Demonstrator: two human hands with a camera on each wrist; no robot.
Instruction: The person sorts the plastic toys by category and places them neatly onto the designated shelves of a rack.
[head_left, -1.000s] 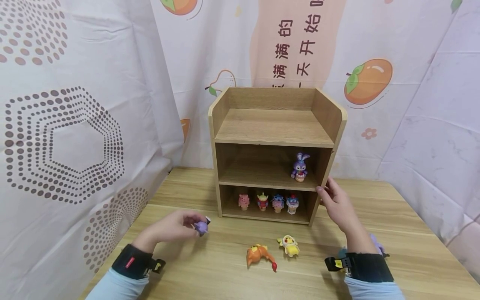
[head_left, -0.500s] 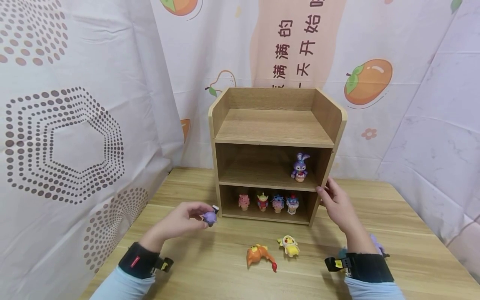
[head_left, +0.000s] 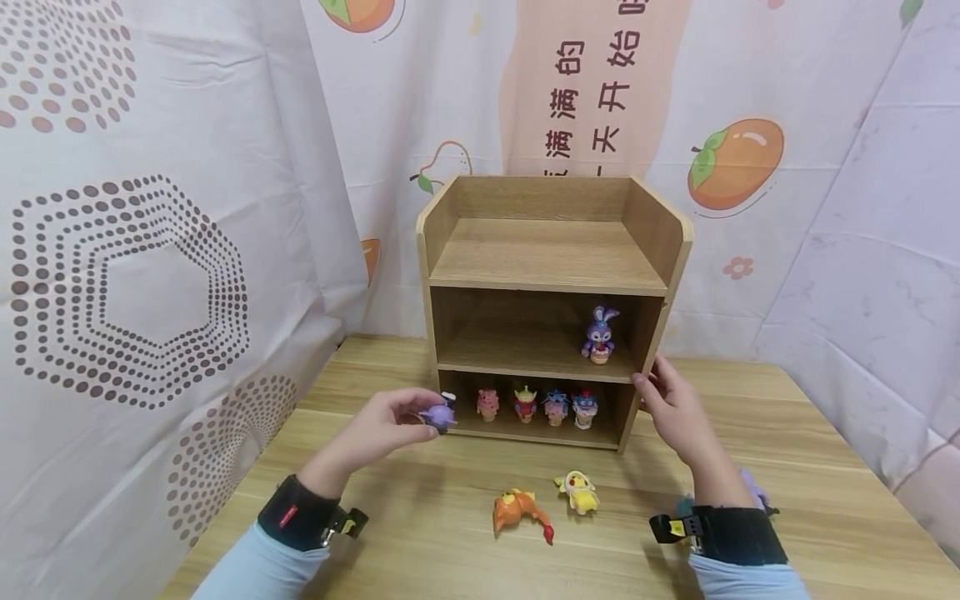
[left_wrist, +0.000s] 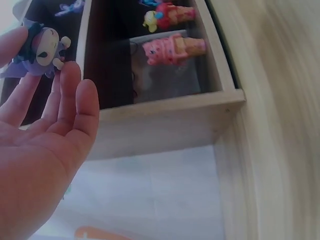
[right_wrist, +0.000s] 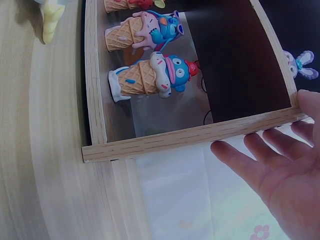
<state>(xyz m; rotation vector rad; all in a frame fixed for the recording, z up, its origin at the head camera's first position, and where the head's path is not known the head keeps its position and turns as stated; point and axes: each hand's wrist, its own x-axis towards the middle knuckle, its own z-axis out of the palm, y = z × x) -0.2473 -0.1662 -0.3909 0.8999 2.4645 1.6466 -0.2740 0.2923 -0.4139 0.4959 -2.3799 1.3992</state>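
Note:
My left hand (head_left: 378, 433) holds a small purple figurine (left_wrist: 44, 50) with a white face between thumb and fingers. It is at the front left edge of the small wooden shelf (head_left: 547, 250), level with the bottom compartment. My right hand (head_left: 678, 412) grips the shelf's right side panel, its thumb at the front edge and fingers against the outer face. In the bottom compartment stand a pink figurine (head_left: 487, 404), a green-headed one in red (head_left: 525, 405) and two blue ones on cones. A purple rabbit figurine (head_left: 599, 335) stands at the right of the middle compartment.
On the wooden table (head_left: 435, 533) before the shelf lie an orange figurine (head_left: 517, 507) with a red-tipped tail and a yellow one (head_left: 579, 492). Another purple figurine (head_left: 752, 490) is partly hidden behind my right wrist. Patterned cloth (head_left: 150, 275) hangs at the left and back.
My left hand has carried the purple figurine to the right and farther back, from over the table to the shelf's left front edge. The right hand has stayed at the side panel.

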